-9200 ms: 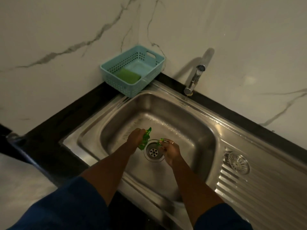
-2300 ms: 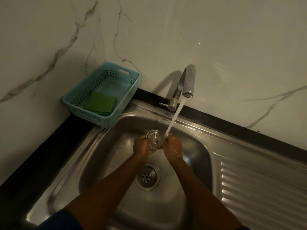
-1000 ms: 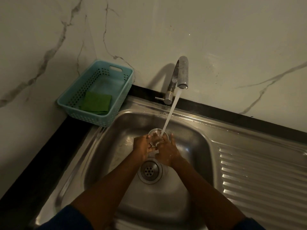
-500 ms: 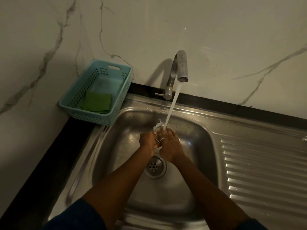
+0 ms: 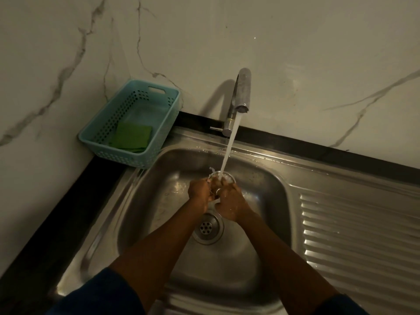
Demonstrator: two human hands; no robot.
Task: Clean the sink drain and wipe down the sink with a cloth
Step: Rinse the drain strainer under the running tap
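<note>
Over the steel sink (image 5: pixel 145 201), my left hand (image 5: pixel 198 193) and my right hand (image 5: pixel 229 201) together grip a round metal drain strainer (image 5: pixel 223 176). It sits under the stream of water running from the tap (image 5: pixel 242 94). My fingers hide most of the strainer; only its far rim shows. The open drain (image 5: pixel 208 227) lies just below my hands in the basin floor. A folded green cloth (image 5: pixel 131 138) rests in the teal basket (image 5: pixel 163 130) at the back left corner.
A ribbed steel draining board (image 5: pixel 354 235) stretches to the right of the basin. A black counter edge (image 5: pixel 56 223) runs along the left and behind the sink. Marble wall panels rise behind the tap and the basket.
Both hands keep the strainer under the running water, fingers rubbing it. The view has shifted slightly; earlier the hands worked a green cloth at the drain with the tap off.
</note>
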